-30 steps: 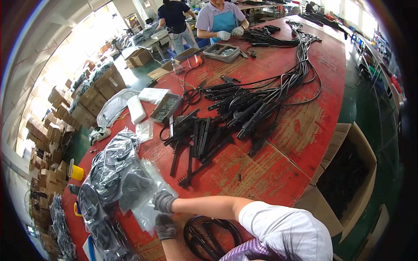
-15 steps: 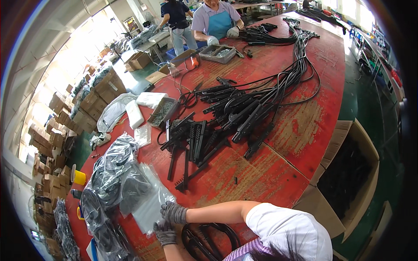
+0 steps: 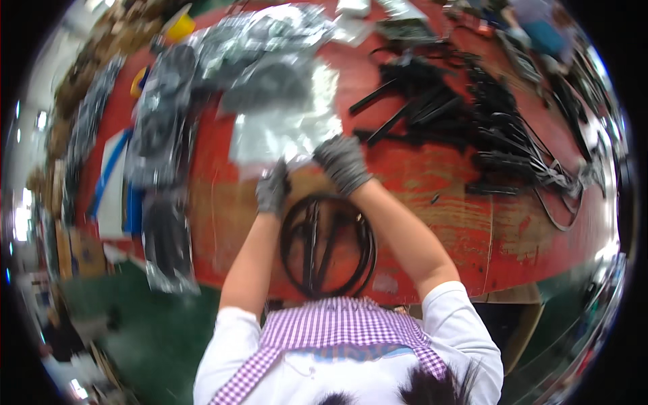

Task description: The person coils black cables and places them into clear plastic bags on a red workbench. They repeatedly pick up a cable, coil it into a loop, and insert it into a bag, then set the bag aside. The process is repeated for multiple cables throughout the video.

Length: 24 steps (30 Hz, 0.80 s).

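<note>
Grey knitted gloves cover both my hands, which are at the near edge of a stack of clear plastic bags (image 3: 266, 138). My left hand (image 3: 273, 189) has its fingers closed at the near edge of a bag. At the bag's near right corner, my right hand (image 3: 342, 164) is also closed, gripping the plastic. Motion blur hides how many bags are held. Between my forearms lies a coiled black cable (image 3: 286, 248) with straight black bars (image 3: 312, 246) inside its loop, close to my checked apron.
Bagged black coils (image 3: 164, 115) line the left of the red table (image 3: 418, 229). Loose black bar-shaped parts (image 3: 432, 108) are heaped to the right, with grey cables (image 3: 570, 181) beyond. A blue-and-white box or tray (image 3: 113, 196) stands at left. Another person (image 3: 543, 34) is at far right.
My view has swung leftward and down, blurring the picture. My hands, close together before, are now further apart along the bags' near edge. The coil stays in front of me.
</note>
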{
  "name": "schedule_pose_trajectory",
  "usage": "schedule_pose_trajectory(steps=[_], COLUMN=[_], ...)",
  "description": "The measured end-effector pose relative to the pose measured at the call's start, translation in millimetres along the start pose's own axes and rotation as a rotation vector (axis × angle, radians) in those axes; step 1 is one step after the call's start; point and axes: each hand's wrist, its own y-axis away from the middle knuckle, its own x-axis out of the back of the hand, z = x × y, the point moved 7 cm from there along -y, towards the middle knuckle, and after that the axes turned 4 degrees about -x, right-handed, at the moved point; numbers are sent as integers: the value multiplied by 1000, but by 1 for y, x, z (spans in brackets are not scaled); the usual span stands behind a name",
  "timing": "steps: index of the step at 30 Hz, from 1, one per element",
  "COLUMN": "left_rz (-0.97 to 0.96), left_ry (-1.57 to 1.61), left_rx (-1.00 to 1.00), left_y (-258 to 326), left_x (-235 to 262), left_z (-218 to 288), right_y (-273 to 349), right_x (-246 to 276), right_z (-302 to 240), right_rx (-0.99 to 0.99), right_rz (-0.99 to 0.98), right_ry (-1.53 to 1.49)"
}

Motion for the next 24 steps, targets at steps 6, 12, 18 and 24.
schedule_pose_trajectory(steps=[6, 12, 18, 24], left_rz=[128, 35, 83, 270], left_ry=[135, 194, 33, -1030], left_rx=[27, 90, 9, -1135], left_y=[18, 19, 37, 105], left_x=[16, 6, 50, 42], left_z=[-4, -1, 21, 75], right_y=[0, 28, 11, -4], right_x=[-14, 8, -10, 8], right_z=[32, -52, -28, -46], right_rx=[-89, 159, 85, 179], right_rz=[-137, 118, 40, 28], right_ry=[-315, 14, -64, -209])
